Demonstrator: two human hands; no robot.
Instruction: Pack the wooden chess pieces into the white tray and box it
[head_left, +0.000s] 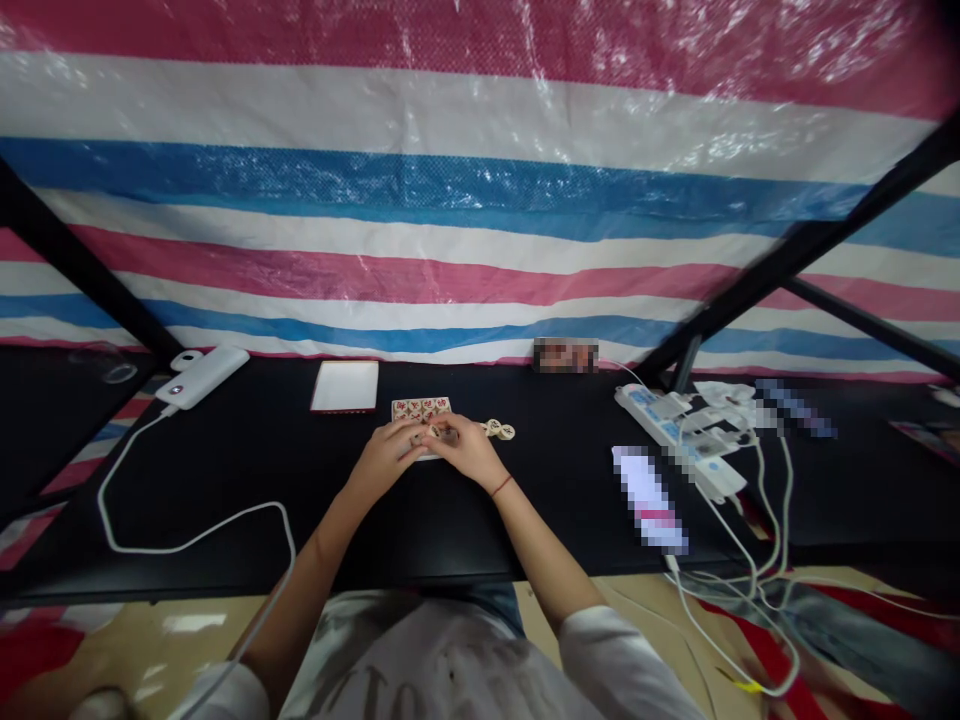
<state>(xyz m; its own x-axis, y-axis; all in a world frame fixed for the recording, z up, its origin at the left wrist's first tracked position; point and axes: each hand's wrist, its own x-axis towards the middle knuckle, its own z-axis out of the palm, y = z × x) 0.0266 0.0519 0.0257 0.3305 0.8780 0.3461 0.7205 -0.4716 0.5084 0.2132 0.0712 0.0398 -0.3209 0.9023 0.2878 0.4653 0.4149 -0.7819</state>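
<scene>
A shallow box of round Chinese chess pieces (421, 405), red characters showing in its far row, lies on the black table before me. My left hand (386, 458) is bent over the box's near left side, with its fingers and thumb closed about a piece. From the right, my right hand (471, 450) meets it, thumb and fingers pinched at a pale Chinese chess piece (435, 432) between the two hands. My fingers cover much of the near rows. Just right of my right hand lie a few loose pieces (507, 432) with dark characters.
A white, shallow box lid (345, 386) lies behind on the left. Further left is a white power bank (204, 380) with a cable (195, 545). On the right are a phone (649, 500), a power strip (679, 440) and tangled cables. Striped sheeting (420, 270) hangs behind the table.
</scene>
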